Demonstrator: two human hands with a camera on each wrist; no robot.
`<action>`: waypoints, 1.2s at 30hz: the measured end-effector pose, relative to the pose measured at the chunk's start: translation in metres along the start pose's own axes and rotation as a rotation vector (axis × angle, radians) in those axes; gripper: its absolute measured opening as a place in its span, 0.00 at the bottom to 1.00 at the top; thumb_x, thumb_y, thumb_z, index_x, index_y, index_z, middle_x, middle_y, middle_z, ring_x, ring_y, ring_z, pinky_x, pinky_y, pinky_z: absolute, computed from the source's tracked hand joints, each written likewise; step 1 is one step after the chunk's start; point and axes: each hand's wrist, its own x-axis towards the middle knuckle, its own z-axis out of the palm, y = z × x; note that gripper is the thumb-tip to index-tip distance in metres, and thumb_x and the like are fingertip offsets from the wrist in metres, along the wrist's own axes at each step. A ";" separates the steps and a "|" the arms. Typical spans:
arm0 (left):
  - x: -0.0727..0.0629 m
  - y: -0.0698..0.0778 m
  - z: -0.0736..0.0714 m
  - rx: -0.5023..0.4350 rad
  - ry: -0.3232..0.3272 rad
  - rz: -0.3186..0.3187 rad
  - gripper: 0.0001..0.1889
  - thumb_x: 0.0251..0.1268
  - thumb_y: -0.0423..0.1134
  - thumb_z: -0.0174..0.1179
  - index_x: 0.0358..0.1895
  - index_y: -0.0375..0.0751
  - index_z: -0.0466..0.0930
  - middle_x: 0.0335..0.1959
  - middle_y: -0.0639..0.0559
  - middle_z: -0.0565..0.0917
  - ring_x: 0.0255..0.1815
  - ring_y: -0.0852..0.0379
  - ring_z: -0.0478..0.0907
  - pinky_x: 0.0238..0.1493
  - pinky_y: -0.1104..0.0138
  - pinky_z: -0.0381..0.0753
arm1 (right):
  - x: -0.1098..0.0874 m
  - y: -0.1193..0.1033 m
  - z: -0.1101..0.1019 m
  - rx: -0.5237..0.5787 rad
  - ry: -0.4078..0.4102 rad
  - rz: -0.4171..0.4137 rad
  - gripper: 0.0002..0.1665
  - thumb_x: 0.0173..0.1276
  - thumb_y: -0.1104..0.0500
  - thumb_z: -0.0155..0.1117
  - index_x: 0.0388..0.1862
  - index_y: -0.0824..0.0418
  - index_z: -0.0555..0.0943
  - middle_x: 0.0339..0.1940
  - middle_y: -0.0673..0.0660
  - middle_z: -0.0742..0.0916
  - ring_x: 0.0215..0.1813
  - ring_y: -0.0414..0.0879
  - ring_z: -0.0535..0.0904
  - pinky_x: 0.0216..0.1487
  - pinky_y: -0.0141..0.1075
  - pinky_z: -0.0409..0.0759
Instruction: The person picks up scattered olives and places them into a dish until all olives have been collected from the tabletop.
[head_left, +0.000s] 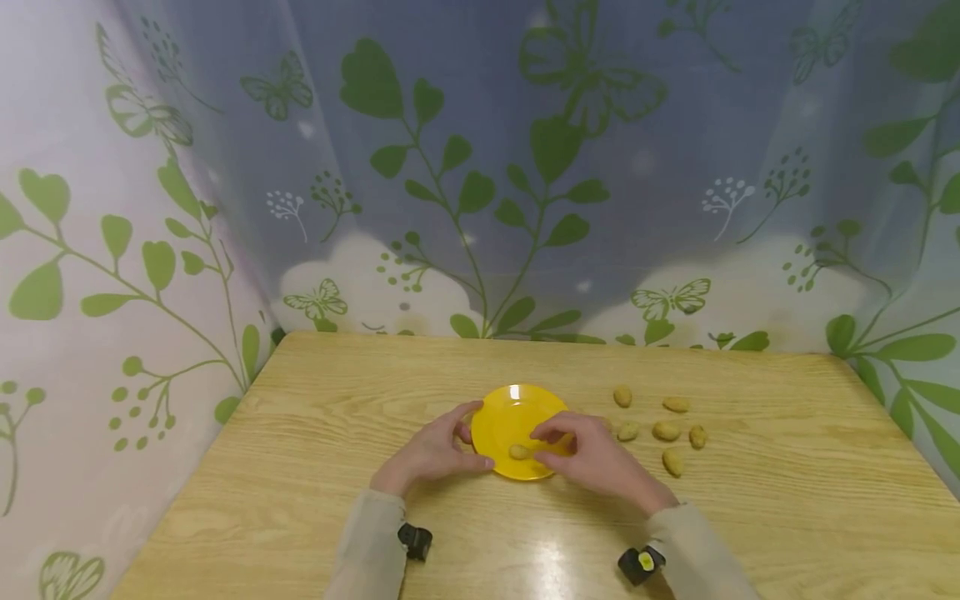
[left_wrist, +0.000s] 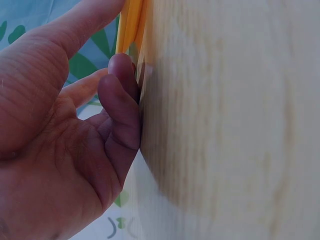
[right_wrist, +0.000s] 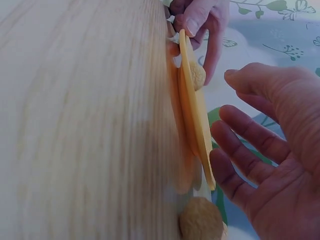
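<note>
A round yellow plate [head_left: 498, 421] lies on the table, with my left hand [head_left: 427, 452] pinching its left rim. The left thumb sits on the near edge; the right wrist view shows those fingers at the far end of the plate, partly hidden. One tan, rough-shelled peanut [head_left: 519, 452] rests in the plate. Over the plate's right side is my right hand [head_left: 600, 458], its fingers spread and loosely bent. Nothing is between them in the right wrist view, where the peanut [right_wrist: 198, 76] lies in the plate beyond the fingertips.
Several more peanuts [head_left: 667, 431] lie scattered on the wooden table [head_left: 337, 400] to the right of the plate; one [right_wrist: 201, 219] is near the right wrist camera. A printed curtain [head_left: 480, 250] hangs behind the table's far edge.
</note>
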 end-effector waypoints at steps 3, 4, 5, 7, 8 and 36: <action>0.000 0.000 0.000 0.001 0.001 -0.007 0.49 0.55 0.51 0.77 0.79 0.54 0.60 0.46 0.50 0.78 0.31 0.57 0.72 0.38 0.65 0.72 | -0.004 0.001 -0.003 -0.003 0.015 0.001 0.13 0.66 0.57 0.73 0.49 0.55 0.88 0.46 0.50 0.90 0.48 0.46 0.84 0.45 0.34 0.82; 0.000 0.001 0.001 0.002 0.002 -0.010 0.49 0.55 0.51 0.77 0.79 0.54 0.61 0.46 0.50 0.79 0.31 0.58 0.72 0.38 0.65 0.72 | -0.005 0.001 -0.005 -0.005 0.020 -0.008 0.13 0.66 0.57 0.73 0.49 0.55 0.88 0.46 0.51 0.90 0.48 0.47 0.84 0.45 0.35 0.83; 0.001 0.000 0.001 0.003 0.003 -0.012 0.49 0.55 0.51 0.77 0.79 0.54 0.61 0.46 0.50 0.79 0.31 0.58 0.72 0.38 0.65 0.73 | -0.006 0.002 -0.006 -0.001 0.025 -0.013 0.13 0.66 0.57 0.73 0.49 0.56 0.88 0.46 0.51 0.90 0.47 0.47 0.84 0.45 0.35 0.83; 0.001 0.001 0.001 0.001 0.002 -0.012 0.49 0.55 0.51 0.77 0.79 0.54 0.61 0.46 0.50 0.79 0.31 0.57 0.72 0.38 0.65 0.72 | -0.009 0.001 -0.009 0.014 0.033 -0.024 0.13 0.66 0.58 0.73 0.49 0.56 0.88 0.46 0.52 0.90 0.47 0.48 0.84 0.44 0.35 0.83; 0.001 0.001 0.000 0.000 0.001 -0.010 0.49 0.55 0.50 0.77 0.79 0.54 0.61 0.46 0.50 0.79 0.31 0.57 0.72 0.38 0.65 0.72 | -0.010 0.001 -0.011 0.020 0.035 -0.030 0.13 0.66 0.58 0.73 0.49 0.57 0.88 0.46 0.53 0.90 0.47 0.49 0.84 0.44 0.35 0.83; -0.001 0.002 0.000 -0.012 -0.002 -0.019 0.48 0.56 0.49 0.77 0.80 0.54 0.60 0.46 0.50 0.78 0.31 0.57 0.71 0.38 0.65 0.71 | -0.051 0.024 -0.043 -0.029 0.173 -0.007 0.15 0.65 0.55 0.76 0.50 0.55 0.87 0.50 0.53 0.90 0.45 0.44 0.86 0.39 0.33 0.82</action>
